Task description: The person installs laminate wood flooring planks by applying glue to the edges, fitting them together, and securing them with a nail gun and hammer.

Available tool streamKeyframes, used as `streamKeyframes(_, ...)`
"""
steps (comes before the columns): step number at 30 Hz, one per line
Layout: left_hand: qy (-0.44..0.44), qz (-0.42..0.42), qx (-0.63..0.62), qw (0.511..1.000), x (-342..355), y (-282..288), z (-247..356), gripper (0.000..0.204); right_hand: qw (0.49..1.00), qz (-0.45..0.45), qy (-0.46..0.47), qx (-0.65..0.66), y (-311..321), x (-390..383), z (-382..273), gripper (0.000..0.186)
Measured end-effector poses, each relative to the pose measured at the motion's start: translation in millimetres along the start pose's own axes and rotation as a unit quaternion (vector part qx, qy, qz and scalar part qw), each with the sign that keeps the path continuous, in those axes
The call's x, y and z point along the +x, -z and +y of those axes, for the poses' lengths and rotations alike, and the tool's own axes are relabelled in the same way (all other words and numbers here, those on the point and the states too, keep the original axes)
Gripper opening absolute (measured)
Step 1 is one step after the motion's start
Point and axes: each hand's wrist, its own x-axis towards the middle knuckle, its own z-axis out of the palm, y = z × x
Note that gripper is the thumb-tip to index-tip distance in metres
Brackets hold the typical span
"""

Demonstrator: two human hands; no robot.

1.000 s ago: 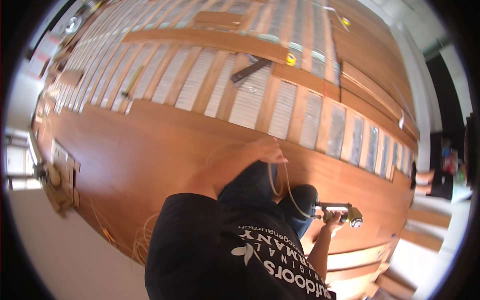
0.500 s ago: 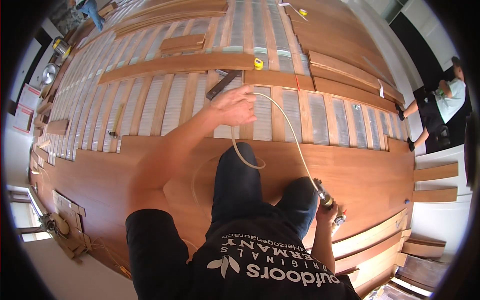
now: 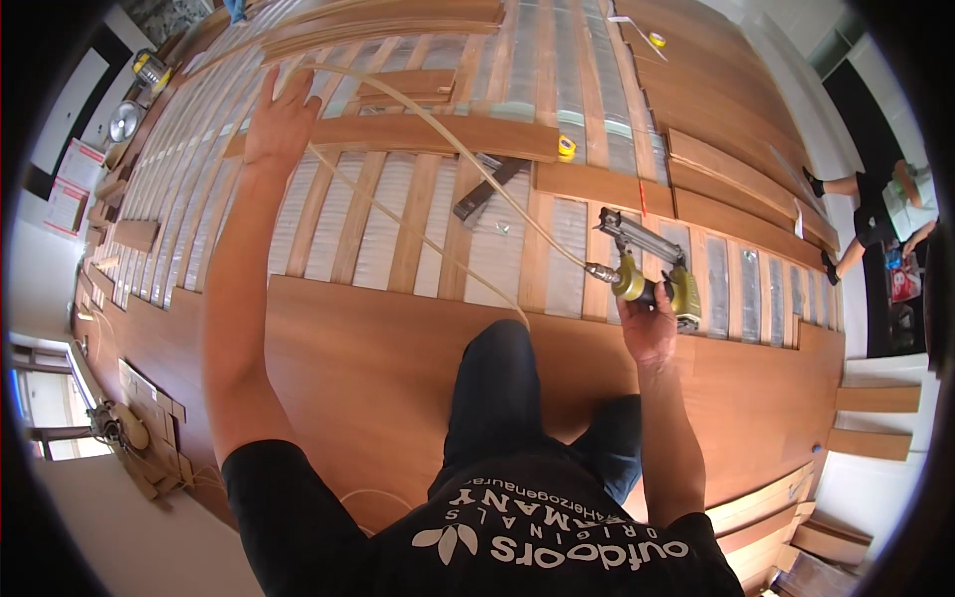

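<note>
My right hand (image 3: 649, 328) grips a green-and-black pneumatic nail gun (image 3: 652, 279) by its handle, raised in front of my right knee. A pale air hose (image 3: 453, 139) runs from the gun's fitting in a long arc to my left hand (image 3: 282, 124). That hand is stretched far forward at the left, its fingers apart. The hose passes at its fingertips, and a second length of it slants back from beside the hand toward my left knee. How the hose loops behind the fingers is hidden.
Wooden battens (image 3: 403, 214) with foil between them lie ahead of the finished floorboards (image 3: 388, 338). Loose planks (image 3: 398, 132), a dark metal bar (image 3: 487, 189) and a yellow tape measure (image 3: 567, 147) rest on them. Another person (image 3: 880, 214) is at the right. Stacked boards (image 3: 761, 507) lie at the lower right.
My left hand has swung forward and left, drawing the hose out, and its fingers have spread. My right hand has lifted the nail gun from beside my right knee up and forward.
</note>
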Motion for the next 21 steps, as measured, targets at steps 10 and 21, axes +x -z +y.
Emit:
streamKeyframes(10,-0.066,-0.336,-0.362,0.867,-179,-172,239,0.026,0.958,0.253,-0.132,-0.029,117,235,190,0.021)
streamKeyframes(21,0.129,-0.509,-0.680,0.512,-245,-40,450,0.054,0.947,0.286,-0.114,-0.094,170,333,180,0.023)
